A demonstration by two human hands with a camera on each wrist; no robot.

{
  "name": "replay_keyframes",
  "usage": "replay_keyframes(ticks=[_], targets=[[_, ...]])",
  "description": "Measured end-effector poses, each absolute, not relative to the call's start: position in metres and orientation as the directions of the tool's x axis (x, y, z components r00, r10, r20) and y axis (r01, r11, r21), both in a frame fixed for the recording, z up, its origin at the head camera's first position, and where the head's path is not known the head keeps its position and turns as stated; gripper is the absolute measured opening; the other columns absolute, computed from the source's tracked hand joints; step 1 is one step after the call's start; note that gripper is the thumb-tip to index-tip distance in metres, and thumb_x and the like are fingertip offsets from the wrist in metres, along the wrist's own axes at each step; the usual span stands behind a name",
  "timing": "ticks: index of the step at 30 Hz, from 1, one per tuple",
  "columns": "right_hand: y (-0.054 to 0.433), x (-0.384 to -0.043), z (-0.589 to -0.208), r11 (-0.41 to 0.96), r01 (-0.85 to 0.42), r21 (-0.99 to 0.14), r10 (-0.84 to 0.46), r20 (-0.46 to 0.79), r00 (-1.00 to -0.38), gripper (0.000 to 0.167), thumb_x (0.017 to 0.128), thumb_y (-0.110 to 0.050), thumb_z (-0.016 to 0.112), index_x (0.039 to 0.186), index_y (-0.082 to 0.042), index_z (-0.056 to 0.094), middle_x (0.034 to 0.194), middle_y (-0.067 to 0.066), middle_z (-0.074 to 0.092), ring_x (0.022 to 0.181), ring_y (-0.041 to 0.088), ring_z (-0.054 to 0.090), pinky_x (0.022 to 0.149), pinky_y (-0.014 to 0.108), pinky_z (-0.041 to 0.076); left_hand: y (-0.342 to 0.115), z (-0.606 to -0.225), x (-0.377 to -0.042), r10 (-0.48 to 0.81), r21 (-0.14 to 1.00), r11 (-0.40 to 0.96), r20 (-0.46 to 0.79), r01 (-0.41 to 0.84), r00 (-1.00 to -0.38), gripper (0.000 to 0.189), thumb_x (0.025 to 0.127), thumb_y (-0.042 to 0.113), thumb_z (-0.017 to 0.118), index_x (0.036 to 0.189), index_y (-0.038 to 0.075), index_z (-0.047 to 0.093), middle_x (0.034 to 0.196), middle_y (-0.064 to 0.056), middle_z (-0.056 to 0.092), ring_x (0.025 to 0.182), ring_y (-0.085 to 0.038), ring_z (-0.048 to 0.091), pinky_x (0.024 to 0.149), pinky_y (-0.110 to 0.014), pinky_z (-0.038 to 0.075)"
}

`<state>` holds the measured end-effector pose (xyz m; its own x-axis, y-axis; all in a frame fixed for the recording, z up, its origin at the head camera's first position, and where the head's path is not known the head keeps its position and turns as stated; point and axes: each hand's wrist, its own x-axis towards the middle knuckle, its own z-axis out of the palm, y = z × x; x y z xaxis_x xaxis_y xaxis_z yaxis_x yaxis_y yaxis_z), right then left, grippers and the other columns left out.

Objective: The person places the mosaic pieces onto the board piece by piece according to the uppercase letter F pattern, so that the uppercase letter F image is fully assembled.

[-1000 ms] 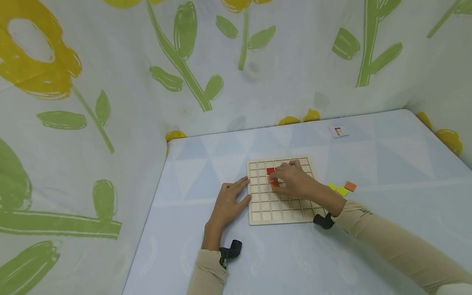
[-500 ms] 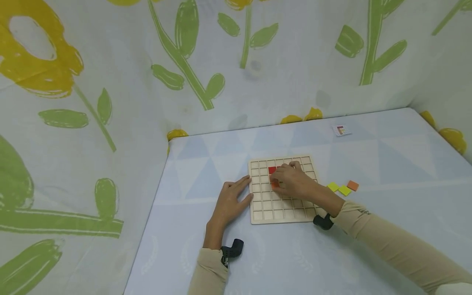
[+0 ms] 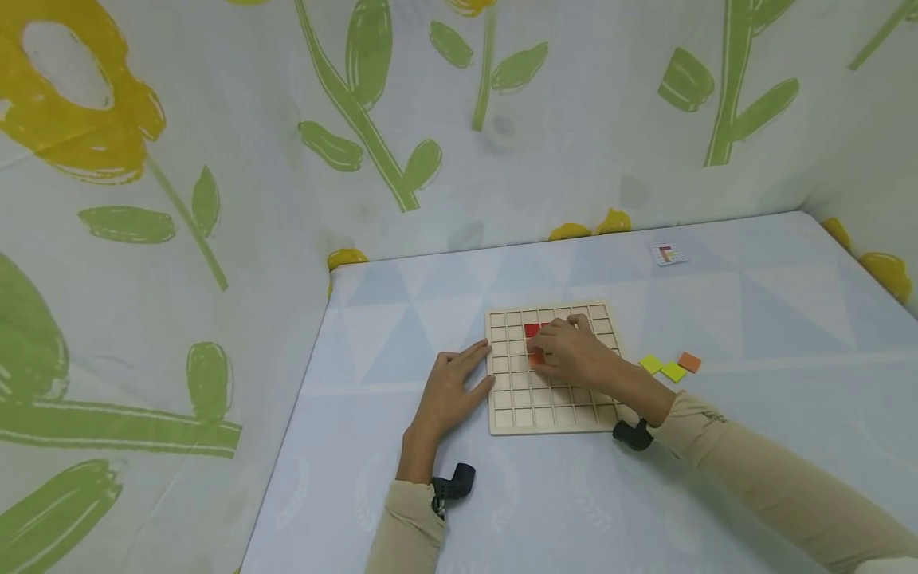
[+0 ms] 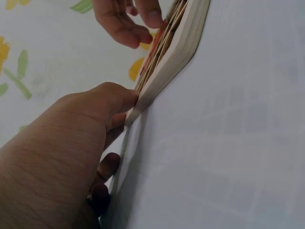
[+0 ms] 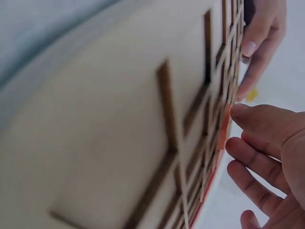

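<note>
Barely shifts in a second, suggesting fine adjustment, with left hand [image 3: 443,395] relaxed against board [image 3: 520,400], right hand [image 3: 576,351] (grip unclear) at orange tile [image 5: 224,128].

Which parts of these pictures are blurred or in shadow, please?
Head view: a soft shadow on the table under the right sleeve; left wrist view: the left hand has its lower fingers in dark shade, and a shadow runs beside the board; right wrist view: the board's near part looks blurred.
</note>
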<state>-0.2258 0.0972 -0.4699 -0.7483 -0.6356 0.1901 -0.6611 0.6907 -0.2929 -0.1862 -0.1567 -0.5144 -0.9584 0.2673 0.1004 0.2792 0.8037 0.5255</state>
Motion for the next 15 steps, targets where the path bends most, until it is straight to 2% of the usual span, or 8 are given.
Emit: replay_keyframes(ticks=[7, 15], targets=[[0.1012, -0.2233, -0.4623, 0.664, -0.662, -0.347, -0.622, 0.235, -0.747, 0.023, 0.083, -0.017, 0.083, 0.104, -0.013, 0.075, 0.107, 0.001, 0.073, 0.104, 0.024, 0.061, 0.097, 0.057, 0.031, -0.1589, -0.5123, -0.1856, 0.259, 0.524, 0.805, 0.115, 0.280, -0.959, 0.055, 0.097, 0.040, 0.061, 0.149, 0.026, 0.050, 0.154, 0.017, 0.041, 0.114, -0.016, 0.046, 0.094, -0.039, 0.043], [0.1008, -0.2245, -0.4683, 0.691, -0.644, -0.329, -0.630, 0.164, -0.759, 0.024, 0.083, -0.018, 0.083, 0.106, -0.015, 0.076, 0.106, -0.002, 0.074, 0.111, 0.024, 0.061, 0.095, 0.054, 0.034, -0.1569, -0.5145, -0.1857, 0.273, 0.538, 0.792, 0.114, 0.290, -0.955, 0.054, 0.097, 0.040, 0.061, 0.149, 0.026, 0.051, 0.154, 0.019, 0.041, 0.114, -0.016, 0.046, 0.094, -0.038, 0.042]])
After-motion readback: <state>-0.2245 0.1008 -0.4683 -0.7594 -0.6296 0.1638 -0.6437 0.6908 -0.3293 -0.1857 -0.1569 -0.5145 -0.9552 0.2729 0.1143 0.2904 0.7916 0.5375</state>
